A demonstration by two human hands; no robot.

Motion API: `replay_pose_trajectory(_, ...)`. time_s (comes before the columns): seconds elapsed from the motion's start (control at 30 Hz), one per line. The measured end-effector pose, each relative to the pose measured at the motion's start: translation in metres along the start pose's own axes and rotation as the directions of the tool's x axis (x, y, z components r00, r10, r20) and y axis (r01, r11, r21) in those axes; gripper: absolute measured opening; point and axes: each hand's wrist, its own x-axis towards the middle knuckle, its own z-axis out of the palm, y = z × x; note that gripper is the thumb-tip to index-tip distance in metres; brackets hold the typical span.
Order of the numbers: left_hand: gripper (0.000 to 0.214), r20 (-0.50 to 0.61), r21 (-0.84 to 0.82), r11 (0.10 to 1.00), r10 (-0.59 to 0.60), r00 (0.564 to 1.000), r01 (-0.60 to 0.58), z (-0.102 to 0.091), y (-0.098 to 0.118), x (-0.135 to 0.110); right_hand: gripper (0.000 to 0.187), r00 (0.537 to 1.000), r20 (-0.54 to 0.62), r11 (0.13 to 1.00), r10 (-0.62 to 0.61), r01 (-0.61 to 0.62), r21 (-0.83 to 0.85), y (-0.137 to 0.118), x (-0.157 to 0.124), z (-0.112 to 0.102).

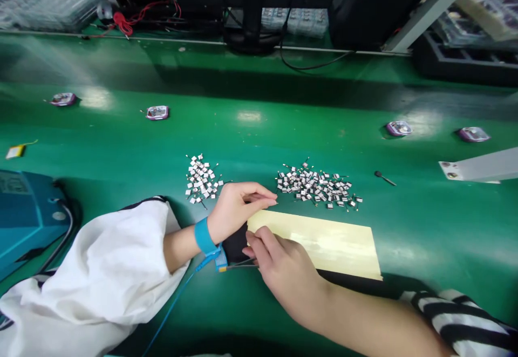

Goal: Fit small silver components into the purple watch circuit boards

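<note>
My left hand [232, 206], with a blue wrist strap [205, 237], is closed in a pinch over the left end of a pale yellow sheet [343, 244]. Whatever its fingertips hold is too small to name. My right hand [283, 265] is closed at the sheet's left edge, its fingers curled; a thin dark line shows beside them, but I cannot make out what they grip. Under the sheet lies a black pad [236, 246]. A small pile of silver parts with short leads [201, 179] lies left of my left hand. A larger pile of similar parts [313, 184] lies beyond the sheet.
Purple-rimmed small devices [157, 112] sit across the green bench [226, 125]. At left are a blue machine [28, 217] and a yellow-and-silver piece with a wire [16, 151]. A small dark tool [384, 178] and a grey metal bracket [481, 165] are at right. A monitor stand [251, 22] is behind.
</note>
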Motion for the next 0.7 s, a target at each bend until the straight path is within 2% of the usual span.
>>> replay_pose_trajectory(0.1,0.006,-0.013,-0.012,1.000,0.026,1.000,-0.026,-0.001,0.000,0.002,0.014,1.000,-0.018,0.999,-0.019,0.019,-0.026,-0.005,0.002,-0.001)
replay_pose_trajectory(0.17,0.007,-0.025,-0.007,0.999,0.037,0.999,-0.037,-0.002,0.000,0.004,0.011,1.000,0.001,1.000,0.007,-0.007,0.024,-0.003,0.005,-0.002)
replay_pose_trajectory(0.23,0.008,-0.037,0.013,0.999,0.051,0.998,-0.050,-0.003,-0.001,0.005,0.010,0.994,0.091,0.986,0.062,-0.076,0.148,0.002,0.009,-0.004)
replay_pose_trajectory(0.3,0.010,-0.044,0.044,0.996,0.073,0.996,-0.072,-0.003,-0.001,0.006,0.018,0.962,0.228,0.908,0.152,-0.227,0.352,0.010,0.014,-0.006)
replay_pose_trajectory(0.37,0.010,-0.050,0.070,0.992,0.109,0.993,-0.106,-0.003,-0.001,0.005,0.014,0.920,0.318,0.768,0.230,-0.372,0.522,0.021,0.018,-0.008)
replay_pose_trajectory(0.43,0.010,-0.064,0.084,0.986,0.148,0.987,-0.142,-0.003,-0.001,0.003,0.005,0.890,0.313,0.571,0.332,-0.454,0.685,0.034,0.020,-0.009)
replay_pose_trajectory(0.47,0.011,-0.077,0.088,0.983,0.166,0.983,-0.159,-0.003,-0.001,0.001,0.005,0.871,0.291,0.450,0.396,-0.460,0.765,0.040,0.020,-0.010)
replay_pose_trajectory(0.57,0.015,-0.115,0.104,0.973,0.217,0.969,-0.206,-0.001,0.000,-0.004,0.010,0.792,0.281,0.030,0.541,-0.352,0.936,0.055,0.020,-0.011)
replay_pose_trajectory(0.6,0.016,-0.120,0.114,0.968,0.237,0.964,-0.224,-0.001,0.000,-0.005,0.009,0.786,0.291,-0.065,0.546,-0.307,0.950,0.058,0.020,-0.011)
replay_pose_trajectory(0.63,0.017,-0.122,0.127,0.962,0.258,0.959,-0.242,-0.001,0.001,-0.006,0.007,0.787,0.302,-0.135,0.538,-0.273,0.953,0.059,0.020,-0.010)
replay_pose_trajectory(0.7,0.017,-0.120,0.160,0.947,0.299,0.947,-0.279,0.000,0.002,-0.008,0.006,0.798,0.319,-0.214,0.511,-0.242,0.946,0.059,0.021,-0.009)
